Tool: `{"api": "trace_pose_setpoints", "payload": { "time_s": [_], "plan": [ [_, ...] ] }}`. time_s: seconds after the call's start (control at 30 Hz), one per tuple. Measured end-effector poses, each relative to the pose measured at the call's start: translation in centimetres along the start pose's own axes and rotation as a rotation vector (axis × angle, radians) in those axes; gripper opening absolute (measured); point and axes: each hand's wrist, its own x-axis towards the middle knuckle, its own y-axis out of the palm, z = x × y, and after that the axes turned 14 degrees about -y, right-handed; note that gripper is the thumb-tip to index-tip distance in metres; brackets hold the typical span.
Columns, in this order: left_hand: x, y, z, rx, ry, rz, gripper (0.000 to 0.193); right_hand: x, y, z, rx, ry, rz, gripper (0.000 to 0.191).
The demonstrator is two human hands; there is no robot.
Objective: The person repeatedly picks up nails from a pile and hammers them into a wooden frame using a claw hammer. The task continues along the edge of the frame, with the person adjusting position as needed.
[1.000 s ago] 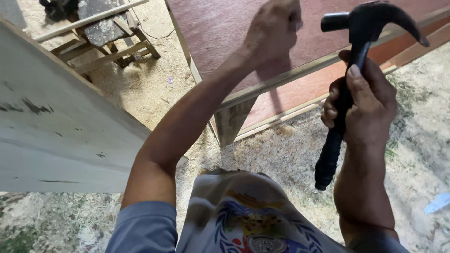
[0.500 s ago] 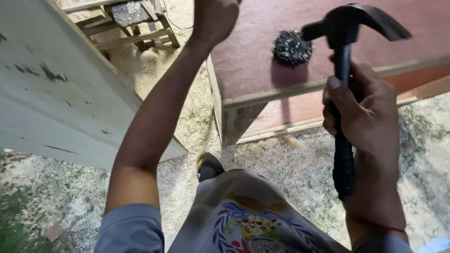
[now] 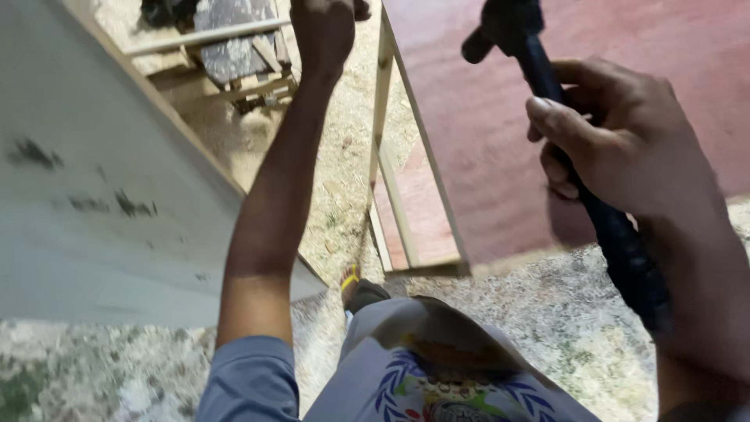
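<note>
- We are gripping the hammer [image 3: 594, 195] in the right hand [image 3: 625, 148], fingers clamped round its handle, head raised over the panel [image 3: 609, 94].
- We are reaching the left hand [image 3: 324, 31] to the panel's left top edge; closed, contents not discernible.
- We are advising a steady, square strike, keeping fingers clear of the panel.

Soft even daylight, no glare; motion blur throughout, worst on grey board [image 3: 86, 195] at 9 o'clock; faint shadow under red panel [image 3: 625, 47].
</note>
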Motion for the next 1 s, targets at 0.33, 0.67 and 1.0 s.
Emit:
{"api": "trace_pose_setpoints", "payload": {
  "time_s": [0.33,0.67,1.0],
  "plan": [
    [2.7,2.7,1.4,-0.157,-0.034,0.392,0.022,10.1,5.1,-0.2,-0.054,0.199,-0.041,0.038],
    [3.0,3.9,0.6,-0.253,-0.322,0.725,0.013,13.5,5.6,-1.0,0.032,0.281,-0.079,0.035],
    [3.2,3.8,0.2,-0.160,-0.152,0.752,0.015,14.0,5.7,-1.4,0.021,0.147,-0.110,0.032]
  ]
}}
